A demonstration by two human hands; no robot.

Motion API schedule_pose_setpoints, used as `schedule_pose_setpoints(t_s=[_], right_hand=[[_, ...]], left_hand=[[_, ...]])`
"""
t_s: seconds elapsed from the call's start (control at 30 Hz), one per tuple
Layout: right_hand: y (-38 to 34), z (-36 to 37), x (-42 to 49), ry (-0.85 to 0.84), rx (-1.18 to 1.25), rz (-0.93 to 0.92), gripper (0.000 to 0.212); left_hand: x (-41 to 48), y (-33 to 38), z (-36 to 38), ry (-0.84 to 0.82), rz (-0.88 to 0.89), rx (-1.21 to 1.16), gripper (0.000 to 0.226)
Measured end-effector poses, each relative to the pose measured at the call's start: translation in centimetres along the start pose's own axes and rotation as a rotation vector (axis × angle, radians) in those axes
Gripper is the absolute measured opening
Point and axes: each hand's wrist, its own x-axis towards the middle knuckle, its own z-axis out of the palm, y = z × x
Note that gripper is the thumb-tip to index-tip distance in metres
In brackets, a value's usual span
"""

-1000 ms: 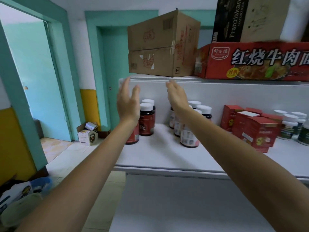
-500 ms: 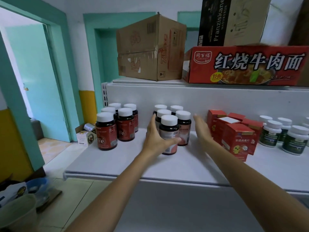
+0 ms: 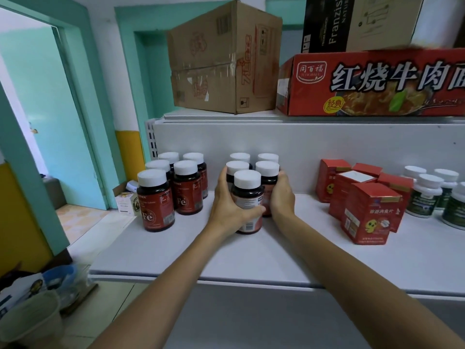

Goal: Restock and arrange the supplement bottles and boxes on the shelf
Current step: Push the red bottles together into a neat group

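Observation:
On the white shelf (image 3: 276, 253) stands a cluster of dark bottles with white caps and pink labels (image 3: 247, 187). My left hand (image 3: 227, 205) wraps the front bottle of that cluster, thumb across its label. My right hand (image 3: 281, 197) presses flat against the cluster's right side. To the left stands a group of dark bottles with red "Fe" labels (image 3: 156, 200). Right of my hands are several red boxes (image 3: 370, 212), then green-labelled white-capped bottles (image 3: 425, 195) at the far right.
The upper shelf carries a brown carton (image 3: 221, 59), a red noodle carton (image 3: 372, 84) and a black-and-tan box (image 3: 352, 21). A teal doorway (image 3: 63, 109) opens at left. A small box (image 3: 128, 200) sits on the floor; a blue bowl (image 3: 60, 275) lies at lower left.
Both hands came down from near the upper shelf to the pink-label cluster. They now close in from both sides; the left hand has wrapped the front bottle.

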Motion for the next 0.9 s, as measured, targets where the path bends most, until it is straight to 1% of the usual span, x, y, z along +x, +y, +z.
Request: schedule_pose_setpoints(t_s=[0.13,0.3,0.43,0.53,0.73,0.8,0.9], right_hand=[[0.0,-0.3,0.1,-0.024,-0.041,-0.044,0.037],[-0.3,-1.2,0.5,-0.070,-0.102,-0.003,0.041],[-0.6,-1.4,0.9,-0.127,-0.043,0.056,0.042],[-0.3,-1.2,1.4,-0.158,-0.028,0.064,0.049],[0.4,-0.9,1.9,-0.138,-0.011,0.086,0.060],[0.1,-1.0,1.5,-0.135,-0.027,0.081,0.061],[-0.8,-1.8,0.4,-0.141,-0.077,0.078,0.057]], left_hand=[[0.2,-0.2,-1.6,-0.111,0.011,-0.029,0.123],[0.1,-0.3,-2.3,-0.150,0.002,-0.023,0.120],[0.4,-0.3,-2.6,-0.177,-0.017,-0.026,0.118],[0.3,-0.7,-2.4,-0.166,-0.029,-0.032,0.119],[0.4,-1.1,-2.4,-0.176,-0.028,-0.039,0.108],[0.4,-1.0,-2.6,-0.191,-0.035,-0.036,0.103],[-0.1,-0.1,-3.1,-0.204,-0.027,-0.015,0.087]])
